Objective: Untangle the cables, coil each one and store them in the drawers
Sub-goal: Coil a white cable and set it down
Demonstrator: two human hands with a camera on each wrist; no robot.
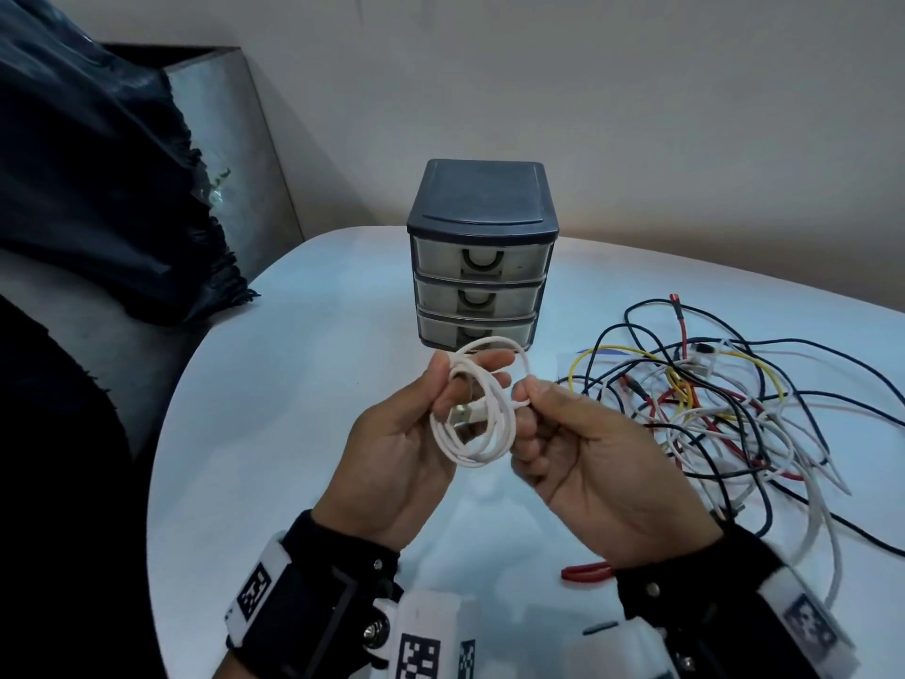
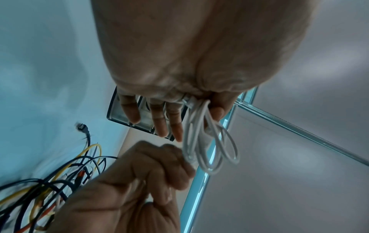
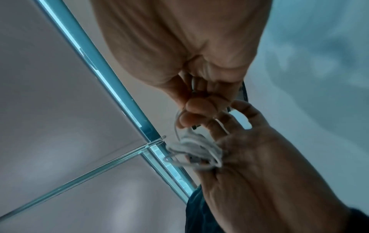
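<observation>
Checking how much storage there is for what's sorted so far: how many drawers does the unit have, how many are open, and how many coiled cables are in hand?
Drawers in the drawer unit: 3
Open drawers: 0
Coiled white cable held by left hand and right hand: 1
Total: 3 drawers, 1 coil

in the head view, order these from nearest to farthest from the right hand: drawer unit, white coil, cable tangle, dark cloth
1. white coil: pinched by the right hand, also held by the left hand.
2. cable tangle: on the table, just right of that hand.
3. drawer unit: behind the hands, centre.
4. dark cloth: far left, off the table.
</observation>
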